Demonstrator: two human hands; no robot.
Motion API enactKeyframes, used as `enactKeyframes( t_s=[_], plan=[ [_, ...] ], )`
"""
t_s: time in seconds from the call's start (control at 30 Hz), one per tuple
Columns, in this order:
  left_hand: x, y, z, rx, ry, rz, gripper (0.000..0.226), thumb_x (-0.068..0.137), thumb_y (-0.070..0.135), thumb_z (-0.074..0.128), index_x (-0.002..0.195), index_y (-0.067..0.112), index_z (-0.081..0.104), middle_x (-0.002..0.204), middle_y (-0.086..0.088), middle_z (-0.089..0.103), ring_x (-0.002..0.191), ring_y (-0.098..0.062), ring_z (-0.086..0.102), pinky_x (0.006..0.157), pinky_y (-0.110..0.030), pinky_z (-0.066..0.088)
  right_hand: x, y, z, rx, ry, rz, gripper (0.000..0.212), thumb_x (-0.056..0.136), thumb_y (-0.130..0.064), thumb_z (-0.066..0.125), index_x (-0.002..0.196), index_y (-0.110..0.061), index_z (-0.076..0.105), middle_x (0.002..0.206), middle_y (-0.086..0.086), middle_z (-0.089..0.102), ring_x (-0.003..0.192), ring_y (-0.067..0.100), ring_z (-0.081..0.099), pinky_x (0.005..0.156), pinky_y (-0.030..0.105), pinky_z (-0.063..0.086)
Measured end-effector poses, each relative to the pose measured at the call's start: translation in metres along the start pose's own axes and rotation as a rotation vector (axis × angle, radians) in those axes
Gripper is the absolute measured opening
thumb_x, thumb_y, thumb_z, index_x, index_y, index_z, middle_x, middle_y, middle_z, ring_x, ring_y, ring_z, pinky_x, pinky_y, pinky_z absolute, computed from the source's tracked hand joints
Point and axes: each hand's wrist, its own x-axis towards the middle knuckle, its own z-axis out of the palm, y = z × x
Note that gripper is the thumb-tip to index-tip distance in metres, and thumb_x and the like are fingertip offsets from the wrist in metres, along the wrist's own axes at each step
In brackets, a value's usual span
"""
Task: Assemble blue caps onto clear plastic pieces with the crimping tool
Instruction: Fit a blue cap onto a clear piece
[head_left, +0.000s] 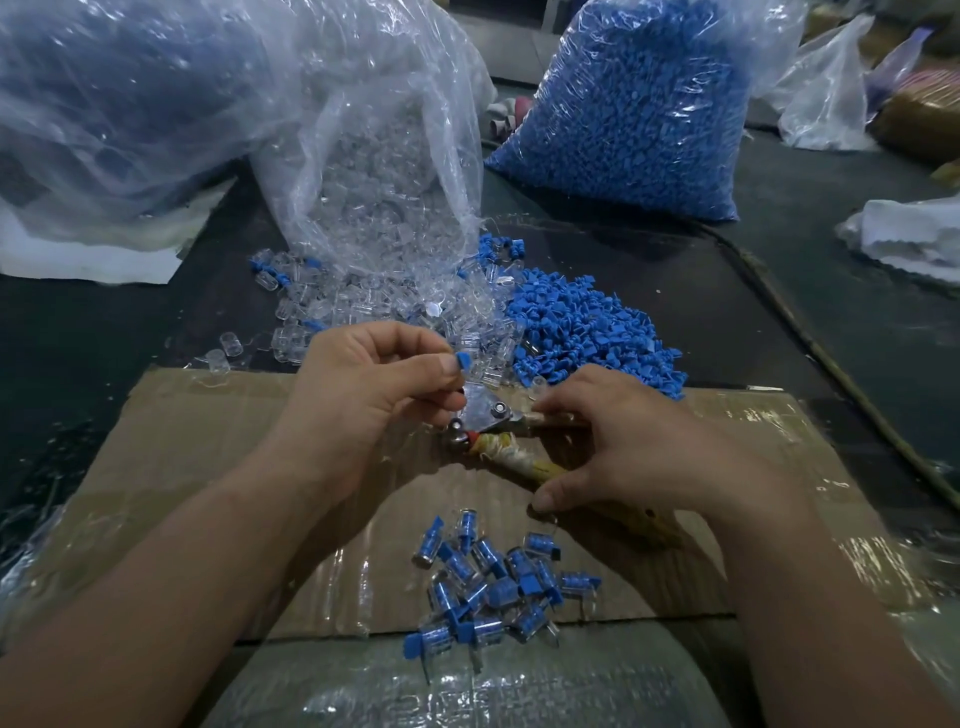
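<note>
Nearest the person, a heap of assembled pieces (488, 584), clear bodies with blue caps already fitted, is lying on a taped cardboard sheet (208, 441).

Just beyond it, the right hand (623, 452) is gripping the crimping tool (485, 418). Its fingers are arching over the upper handle and its thumb is pressing against the lower, cloth-wrapped one, and the handles are standing apart. The tool's long axis is running from the handles at lower right to the metal head at upper left, so the head is pointing toward the left hand (363, 395).

That hand is pinching a blue cap (462, 361) between thumb and forefinger, with the other fingers curled under. The cap is sitting just above the tool head, close to it, and the left hand is plainly the nearer one. Only the cap's flat tab is showing past the fingertips, pointing up and to the right. Its long axis is hidden, as is any clear piece beneath it. Seating the cap in the head looks like a short move down.

Farther out, loose clear pieces (358, 312) and loose blue caps (587, 332) are spilling side by side. Behind them a bag of clear pieces (374, 171) and a bag of blue caps (639, 104) are standing.
</note>
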Motion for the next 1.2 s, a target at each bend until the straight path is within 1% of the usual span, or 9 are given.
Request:
enactKeyframes(
  t_s=[0.13,0.23,0.37,0.5,0.67,0.73,0.87,1.03,1.2],
  plan=[
    [0.003,-0.003,-0.004,-0.013,0.0,0.013,0.01,0.058,0.005,0.064,0.068,0.004,0.063,0.062,-0.012,0.066,0.052,-0.018,0.063,0.046,-0.021,0.052,0.0,-0.009,0.002,-0.109,0.09,-0.002,0.05,0.064,-0.052,0.069,0.107,-0.03,0.055,0.094,-0.011,0.045,0.087,0.009,0.044,0.076,0.032,0.043],
    [0.005,-0.005,-0.006,-0.009,-0.005,0.037,0.01,0.059,0.005,0.062,0.069,0.005,0.062,0.06,-0.01,0.066,0.054,-0.018,0.065,0.049,-0.021,0.053,0.002,-0.013,0.003,-0.153,0.12,-0.005,0.035,0.067,-0.051,0.059,0.092,-0.027,0.058,0.084,-0.01,0.045,0.079,0.011,0.045,0.07,0.032,0.043],
    [0.009,-0.006,-0.008,0.006,-0.008,0.091,0.012,0.059,0.007,0.062,0.071,0.005,0.06,0.06,-0.009,0.066,0.056,-0.017,0.065,0.051,-0.02,0.054,0.007,-0.012,0.007,-0.191,0.227,-0.015,0.007,0.079,-0.029,0.056,0.083,-0.023,0.056,0.079,-0.007,0.047,0.076,0.015,0.048,0.062,0.031,0.039],
    [0.009,-0.007,-0.008,0.01,0.0,0.151,0.012,0.061,0.008,0.061,0.072,0.005,0.059,0.06,-0.006,0.067,0.057,-0.015,0.066,0.052,-0.019,0.053,0.009,-0.004,0.01,-0.129,0.293,-0.004,0.009,0.081,-0.026,0.056,0.086,-0.026,0.048,0.08,-0.01,0.039,0.077,0.011,0.04,0.065,0.028,0.034],
    [0.009,-0.01,-0.006,0.008,0.0,0.178,0.011,0.063,0.008,0.06,0.074,0.006,0.058,0.059,-0.004,0.067,0.058,-0.015,0.066,0.052,-0.018,0.052,0.006,-0.001,0.006,0.029,0.475,0.005,0.019,0.075,-0.014,0.056,0.083,-0.027,0.043,0.075,-0.015,0.035,0.068,0.001,0.036,0.056,0.018,0.024],
    [0.008,-0.01,-0.005,0.007,-0.001,0.192,0.011,0.063,0.008,0.06,0.073,0.006,0.059,0.06,-0.004,0.067,0.058,-0.015,0.066,0.053,-0.018,0.053,0.005,-0.003,0.007,0.101,0.504,0.009,0.02,0.075,-0.016,0.056,0.085,-0.027,0.042,0.074,-0.015,0.038,0.066,-0.001,0.037,0.054,0.018,0.023],
    [0.006,-0.009,-0.002,0.014,0.006,0.23,0.01,0.065,0.009,0.06,0.075,0.006,0.059,0.061,-0.004,0.067,0.059,-0.014,0.066,0.055,-0.018,0.053,0.005,-0.008,0.012,0.15,0.473,-0.042,0.023,0.076,-0.019,0.055,0.089,-0.027,0.038,0.077,-0.013,0.039,0.067,0.002,0.037,0.054,0.021,0.024],
    [0.002,-0.007,0.0,0.046,0.027,0.284,0.011,0.065,0.012,0.061,0.075,0.007,0.06,0.062,-0.003,0.068,0.058,-0.011,0.065,0.055,-0.017,0.053,0.006,-0.009,0.014,0.09,0.419,-0.087,0.025,0.08,-0.024,0.057,0.092,-0.028,0.035,0.082,-0.016,0.035,0.074,-0.002,0.035,0.058,0.013,0.022],
    [0.001,-0.006,0.001,0.067,0.044,0.303,0.011,0.064,0.013,0.061,0.074,0.01,0.06,0.062,0.0,0.068,0.058,-0.01,0.065,0.055,-0.017,0.052,0.006,-0.01,0.015,0.103,0.399,-0.114,0.025,0.078,-0.025,0.056,0.092,-0.027,0.035,0.081,-0.016,0.035,0.075,-0.004,0.034,0.062,0.007,0.025]
  ],
)
